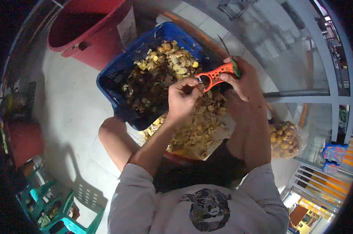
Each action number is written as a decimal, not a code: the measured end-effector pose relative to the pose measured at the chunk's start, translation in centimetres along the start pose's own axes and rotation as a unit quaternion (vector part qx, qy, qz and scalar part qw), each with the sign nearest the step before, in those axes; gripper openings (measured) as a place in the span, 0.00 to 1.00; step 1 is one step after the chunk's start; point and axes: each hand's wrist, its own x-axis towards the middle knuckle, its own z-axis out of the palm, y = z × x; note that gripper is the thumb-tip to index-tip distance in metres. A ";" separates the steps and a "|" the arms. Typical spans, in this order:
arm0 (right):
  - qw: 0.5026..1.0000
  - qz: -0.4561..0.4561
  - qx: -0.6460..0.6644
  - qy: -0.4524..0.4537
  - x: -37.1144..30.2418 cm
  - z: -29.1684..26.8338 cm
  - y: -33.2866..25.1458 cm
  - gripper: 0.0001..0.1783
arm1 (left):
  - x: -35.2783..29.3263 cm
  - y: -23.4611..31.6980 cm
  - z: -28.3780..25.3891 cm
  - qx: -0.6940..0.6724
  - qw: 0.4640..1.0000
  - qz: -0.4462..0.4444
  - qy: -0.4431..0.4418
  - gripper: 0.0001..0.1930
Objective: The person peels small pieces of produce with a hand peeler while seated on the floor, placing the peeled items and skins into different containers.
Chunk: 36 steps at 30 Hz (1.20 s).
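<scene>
In the head view, the orange Y-shaped peeler [222,70] is held up between the 2 hands, above the lower right edge of the blue plastic crate [108,76] and the loose heap of pale peelings [196,130]. The right hand [245,80] is closed around the end of its perforated handle, with a green-handled knife [235,68] held in the same grasp, blade pointing up and away. The left hand [182,97] is curled, thumb and fingertips drawn together at the forked head — whether they pinch the blade itself or a scrap caught there, I cannot tell.

The peeler should feel very light and fairly stiff, with perhaps a little flex across the 2 prongs. The left fingers look dark-smudged, so the plastic may turn slick; the holes in the handle ought to help the grip. The handle is the place to take hold, or the outer sides of the prongs — fingertips are best kept off the cutting edge between them. The knife blade is a second hazard and calls for a firm right hand.
</scene>
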 end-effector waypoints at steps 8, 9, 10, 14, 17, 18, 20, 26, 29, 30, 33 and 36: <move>0.986 0.073 -0.135 0.071 2.8 -1.1 2.6 0.19 | 6.0 -11.1 -13.4 0.123 0.981 -0.092 0.119 0.09; 0.982 0.088 -0.142 0.083 2.7 -2.2 4.4 0.19 | 7.4 -10.5 -13.4 0.159 0.944 -0.224 0.184 0.08; 0.989 0.069 -0.109 0.066 3.3 -1.5 3.7 0.20 | 7.0 -16.3 -20.6 0.135 0.911 -0.242 0.306 0.09; 0.994 0.062 -0.091 0.011 5.2 0.2 4.6 0.22 | 4.7 -28.9 -34.2 0.535 0.777 -0.320 0.093 0.23; 0.993 0.086 -0.078 0.000 6.0 0.6 4.3 0.22 | 5.5 -34.4 -31.0 0.627 0.694 -0.353 0.005 0.32; 0.992 0.091 -0.086 0.003 6.1 0.7 4.6 0.22 | 6.0 -35.5 -29.7 0.532 0.761 -0.368 0.047 0.35; 0.977 0.148 -0.152 0.010 6.3 0.9 5.1 0.21 | 6.9 -36.9 -28.4 0.424 0.817 -0.382 0.086 0.38; 0.978 0.210 -0.011 -0.015 7.4 2.7 1.8 0.22 | 7.3 -37.8 -29.4 0.376 0.895 -0.230 0.070 0.35; 0.965 0.214 0.146 0.039 6.4 4.6 0.9 0.20 | 7.8 -37.2 -29.4 0.396 0.875 -0.267 0.075 0.33; 0.955 0.212 0.197 0.057 6.3 5.0 0.5 0.20 | 7.9 -37.1 -29.4 0.397 0.872 -0.277 0.073 0.33; 0.990 0.137 0.014 0.032 6.4 4.7 -0.1 0.18 | 8.5 -36.4 -29.6 0.388 0.868 -0.302 0.062 0.31; 0.990 0.086 -0.105 -0.034 6.5 3.9 0.4 0.18 | 8.9 -35.8 -29.5 0.371 0.867 -0.332 0.035 0.29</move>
